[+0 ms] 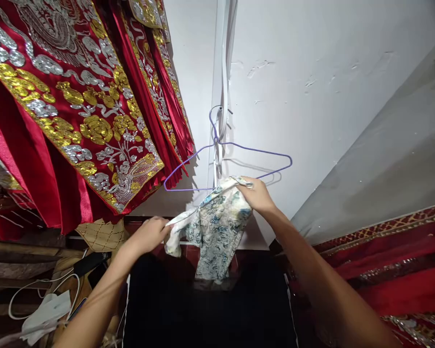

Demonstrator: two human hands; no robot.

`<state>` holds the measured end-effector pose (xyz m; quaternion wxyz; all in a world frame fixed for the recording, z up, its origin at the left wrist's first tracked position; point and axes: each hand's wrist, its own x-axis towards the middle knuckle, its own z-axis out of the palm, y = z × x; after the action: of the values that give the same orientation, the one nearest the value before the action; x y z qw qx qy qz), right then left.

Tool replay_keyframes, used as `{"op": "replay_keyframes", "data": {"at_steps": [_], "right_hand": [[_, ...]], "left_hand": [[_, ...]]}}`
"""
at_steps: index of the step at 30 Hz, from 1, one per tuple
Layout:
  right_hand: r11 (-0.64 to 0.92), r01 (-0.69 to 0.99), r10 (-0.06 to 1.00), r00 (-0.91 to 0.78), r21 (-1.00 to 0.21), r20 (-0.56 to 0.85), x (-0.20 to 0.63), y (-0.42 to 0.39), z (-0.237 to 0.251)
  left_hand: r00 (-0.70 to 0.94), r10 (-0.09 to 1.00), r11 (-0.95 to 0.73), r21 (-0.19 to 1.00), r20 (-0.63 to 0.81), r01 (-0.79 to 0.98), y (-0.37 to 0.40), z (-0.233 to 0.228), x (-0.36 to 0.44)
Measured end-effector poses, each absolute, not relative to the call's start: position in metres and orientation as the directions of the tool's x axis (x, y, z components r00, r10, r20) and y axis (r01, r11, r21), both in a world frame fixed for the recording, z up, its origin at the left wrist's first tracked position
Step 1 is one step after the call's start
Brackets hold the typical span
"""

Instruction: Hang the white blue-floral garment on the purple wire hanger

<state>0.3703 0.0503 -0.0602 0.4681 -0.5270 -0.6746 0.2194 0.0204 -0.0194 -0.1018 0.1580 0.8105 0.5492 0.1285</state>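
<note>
Currently | left hand (150,234) is pinching floral garment's (217,227) lower corner | right hand (257,193) is gripping its top, just below purple wire hanger (228,162) hanging on white wall (311,96) | garment is not yet sitting on hanger.

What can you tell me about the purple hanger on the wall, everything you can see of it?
The purple hanger is thin wire, seemingly plastic-coated, with a twisted neck and a hook caught on a white fitting on the white wall. It hangs tilted, its left end lower than its right, and casts a shadow on the wall. It is bare. The right hand holds a floral garment up at its bottom bar; the left hand grips the garment's other edge. Whether cloth touches the wire is unclear.
</note>
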Motion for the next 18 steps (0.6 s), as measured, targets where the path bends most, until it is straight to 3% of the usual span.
{"op": "replay_keyframes", "data": {"at_steps": [5, 9, 12, 15, 18], "right_hand": [[0.376, 0.560, 0.901, -0.037, -0.738, 0.432, 0.383, 0.037, -0.037], [0.356, 0.484, 0.928, -0.080, -0.799, 0.365, 0.374, 0.028, -0.035], [0.359, 0.411, 0.933, -0.174, -0.838, 0.315, 0.367, 0.019, -0.040], [0.459, 0.452, 0.888, -0.260, -0.765, 0.380, 0.376, 0.013, -0.035], [0.435, 0.606, 0.837, 0.002, -0.666, 0.548, 0.404, 0.014, -0.023]], "left_hand": [[0.228, 0.927, -0.355, 0.495, 0.298, 0.793, 0.009, -0.071, 0.013], [0.132, 0.862, -0.451, 0.624, 0.489, 0.639, 0.026, -0.041, 0.045], [0.152, 0.767, -0.574, 0.560, 0.624, 0.598, 0.043, -0.023, 0.067], [0.237, 0.709, -0.643, 0.471, 0.665, 0.604, 0.059, -0.013, 0.072], [0.297, 0.675, -0.681, 0.416, 0.675, 0.603, 0.066, -0.008, 0.067]]}}
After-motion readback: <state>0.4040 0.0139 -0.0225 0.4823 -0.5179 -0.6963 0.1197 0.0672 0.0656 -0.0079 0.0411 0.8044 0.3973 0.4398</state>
